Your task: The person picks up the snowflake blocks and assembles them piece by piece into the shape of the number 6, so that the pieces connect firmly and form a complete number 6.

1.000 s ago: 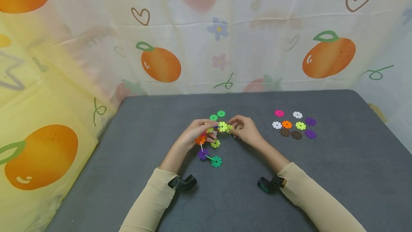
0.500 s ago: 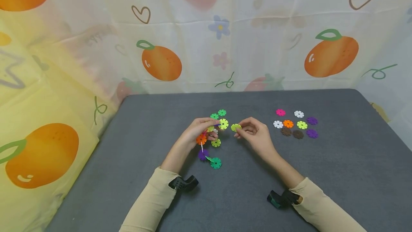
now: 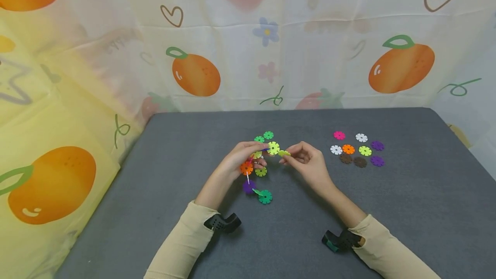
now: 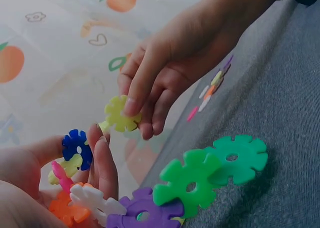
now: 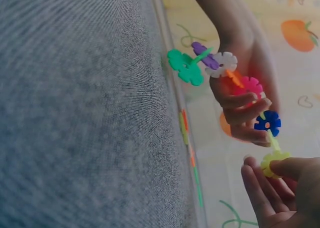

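Observation:
My left hand (image 3: 244,157) holds a chain of interlocking plastic snowflake discs. Along it run a dark blue disc (image 4: 77,148), a pink disc (image 5: 251,86), an orange disc (image 3: 246,168), a white disc (image 4: 96,202), a purple disc (image 4: 145,211) and green discs (image 4: 190,183) at the hanging end. A yellow-green disc (image 3: 273,148) forms the other end, beside the left fingertips. Between thumb and fingers, my right hand (image 3: 308,160) pinches another yellow-green disc (image 4: 122,112). Its edge meets the chain's end disc; whether their slots are engaged cannot be told.
On the grey table (image 3: 186,150), two green discs (image 3: 268,135) lie behind the left hand. One yellow-green disc (image 3: 261,172) shows near the chain. Farther right lies a group of loose discs, among them a pink disc (image 3: 339,135) and a brown disc (image 3: 360,162).
My right hand drew its yellow-green disc rightward, apart from the chain's end disc. Since then my left hand has shifted the chain slightly right, and the two discs meet again.

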Action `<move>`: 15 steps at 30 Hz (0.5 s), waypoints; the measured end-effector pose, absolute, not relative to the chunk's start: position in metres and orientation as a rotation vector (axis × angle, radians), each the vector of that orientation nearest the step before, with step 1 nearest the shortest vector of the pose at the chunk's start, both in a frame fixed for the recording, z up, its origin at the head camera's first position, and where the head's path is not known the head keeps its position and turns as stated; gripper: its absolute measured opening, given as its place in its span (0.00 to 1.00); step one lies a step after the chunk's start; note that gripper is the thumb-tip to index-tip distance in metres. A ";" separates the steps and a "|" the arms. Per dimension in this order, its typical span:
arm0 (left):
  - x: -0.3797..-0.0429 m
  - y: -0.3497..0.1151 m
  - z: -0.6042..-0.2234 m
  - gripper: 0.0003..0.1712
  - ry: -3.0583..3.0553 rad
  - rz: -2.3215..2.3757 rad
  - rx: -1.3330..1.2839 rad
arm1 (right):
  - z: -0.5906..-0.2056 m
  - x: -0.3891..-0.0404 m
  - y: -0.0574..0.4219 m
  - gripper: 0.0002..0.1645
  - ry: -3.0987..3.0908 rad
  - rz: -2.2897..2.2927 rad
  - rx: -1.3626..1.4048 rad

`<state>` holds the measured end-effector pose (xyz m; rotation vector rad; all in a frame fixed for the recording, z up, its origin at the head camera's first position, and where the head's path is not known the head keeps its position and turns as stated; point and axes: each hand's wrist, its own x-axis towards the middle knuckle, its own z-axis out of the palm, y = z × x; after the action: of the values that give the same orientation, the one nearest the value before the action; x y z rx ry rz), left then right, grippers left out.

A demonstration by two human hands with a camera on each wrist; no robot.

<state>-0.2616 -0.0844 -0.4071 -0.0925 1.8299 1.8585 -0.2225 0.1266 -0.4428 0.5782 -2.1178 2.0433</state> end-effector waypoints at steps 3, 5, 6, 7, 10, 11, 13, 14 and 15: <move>-0.260 -0.084 -0.406 0.19 1.810 1.853 -0.072 | -0.443 -0.222 0.126 0.06 -2.088 2.037 0.585; -0.259 -0.083 -0.405 0.19 1.794 1.851 -0.036 | -0.442 -0.222 0.126 0.06 -2.070 2.035 0.590; -0.258 -0.083 -0.405 0.20 1.786 1.851 -0.015 | -0.442 -0.222 0.126 0.05 -2.062 2.034 0.592; -0.258 -0.082 -0.405 0.20 1.781 1.851 0.008 | -0.442 -0.222 0.126 0.05 -2.055 2.034 0.594; -0.256 -0.081 -0.405 0.18 1.776 1.864 0.076 | -0.441 -0.221 0.126 0.05 -2.049 2.025 0.613; -0.256 -0.080 -0.405 0.18 1.779 1.868 0.101 | -0.441 -0.221 0.126 0.05 -2.047 2.023 0.617; -0.255 -0.080 -0.405 0.17 1.783 1.882 0.147 | -0.440 -0.220 0.125 0.05 -2.037 2.018 0.629; -0.255 -0.080 -0.404 0.16 1.786 1.891 0.167 | -0.439 -0.220 0.125 0.05 -2.035 2.011 0.634; -0.254 -0.079 -0.404 0.16 1.787 1.901 0.184 | -0.439 -0.220 0.125 0.05 -2.030 2.005 0.638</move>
<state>-0.2544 -0.0792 -0.4036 0.1843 1.7870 1.9006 -0.2198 0.1252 -0.4390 0.6382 -2.0296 2.0049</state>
